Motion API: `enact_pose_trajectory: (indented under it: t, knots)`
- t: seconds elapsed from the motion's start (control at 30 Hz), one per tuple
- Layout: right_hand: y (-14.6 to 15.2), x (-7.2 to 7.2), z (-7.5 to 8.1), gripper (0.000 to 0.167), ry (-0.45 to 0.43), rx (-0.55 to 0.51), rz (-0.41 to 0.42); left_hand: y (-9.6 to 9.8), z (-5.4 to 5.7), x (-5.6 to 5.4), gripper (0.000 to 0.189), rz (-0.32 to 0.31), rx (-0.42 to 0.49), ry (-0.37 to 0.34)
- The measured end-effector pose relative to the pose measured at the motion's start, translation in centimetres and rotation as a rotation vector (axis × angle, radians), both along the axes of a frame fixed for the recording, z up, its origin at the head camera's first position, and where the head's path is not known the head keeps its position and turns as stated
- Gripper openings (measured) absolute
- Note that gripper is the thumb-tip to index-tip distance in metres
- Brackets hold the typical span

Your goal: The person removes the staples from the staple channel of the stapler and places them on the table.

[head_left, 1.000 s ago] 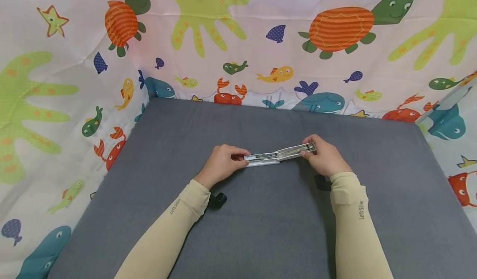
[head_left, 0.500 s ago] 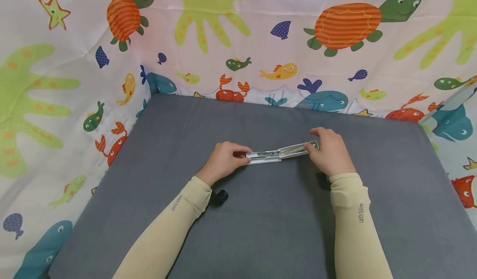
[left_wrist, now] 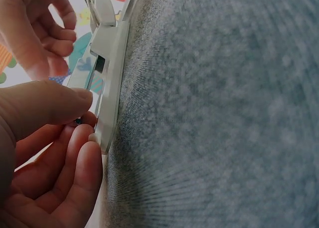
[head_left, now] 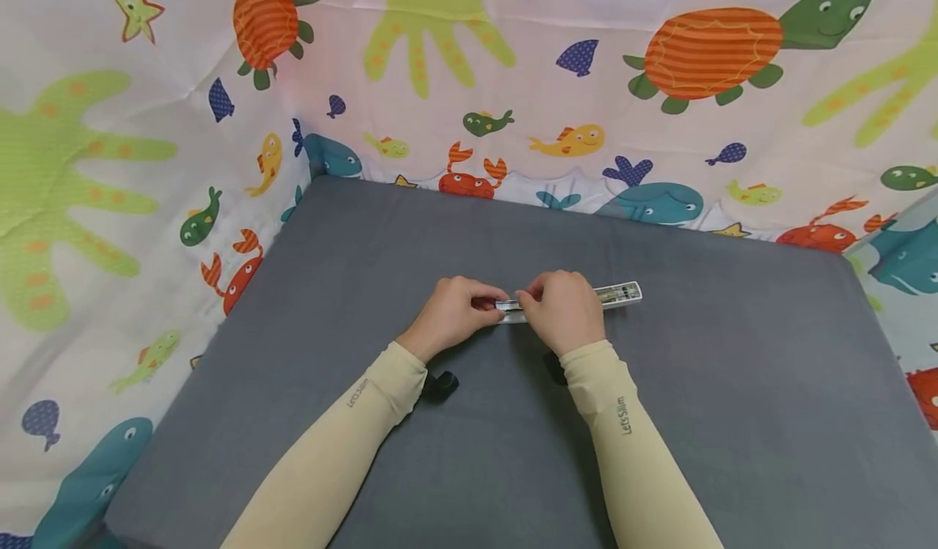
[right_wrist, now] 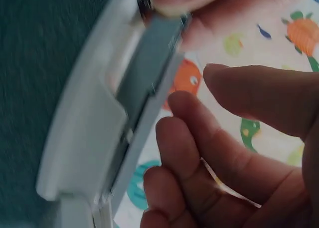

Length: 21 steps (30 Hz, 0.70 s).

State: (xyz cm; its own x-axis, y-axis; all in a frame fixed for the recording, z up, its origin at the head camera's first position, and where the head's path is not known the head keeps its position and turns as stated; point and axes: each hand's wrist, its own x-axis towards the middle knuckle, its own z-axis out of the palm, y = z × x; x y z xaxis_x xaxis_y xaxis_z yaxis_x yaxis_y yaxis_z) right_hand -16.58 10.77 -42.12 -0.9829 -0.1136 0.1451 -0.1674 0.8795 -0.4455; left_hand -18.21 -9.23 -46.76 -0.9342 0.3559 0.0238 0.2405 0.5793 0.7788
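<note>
A white and silver stapler [head_left: 623, 293] lies swung open, its top arm stretched out to the right over the grey surface. My left hand [head_left: 456, 311] pinches the left end of the stapler; in the left wrist view the thumb [left_wrist: 70, 104] presses on its metal side. Over the middle of the stapler hovers my right hand [head_left: 566, 314], hiding the hinge in the head view. The right wrist view has the right thumb [right_wrist: 249, 88] apart from the loosely bent fingers [right_wrist: 179, 143], with nothing between them, beside the stapler's metal rail [right_wrist: 149, 63].
A grey cloth-covered surface [head_left: 740, 386] spreads under both arms. Behind it and to the left rises a curtain [head_left: 410, 117] printed with sea animals. Black wrist-camera mounts [head_left: 442, 387] hang under the wrists.
My right hand has let go of the stapler's far right end and moved left to its middle, close to the left hand. The left hand keeps its pinch on the left end.
</note>
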Motion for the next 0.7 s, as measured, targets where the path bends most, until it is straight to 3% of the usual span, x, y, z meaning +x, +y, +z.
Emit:
enact_pose_trajectory:
  t: [0.23, 0.7]
  knots:
    - [-0.8, 0.0, -0.9, 0.027, -0.039, 0.031, -0.035, 0.0, -0.2, -0.1, 0.021, -0.007, 0.008, 0.004]
    - [-1.3, 0.0, -0.8, 0.027, -0.128, -0.023, -0.092, 0.0, -0.1, -0.1, 0.020, -0.002, 0.017, 0.015]
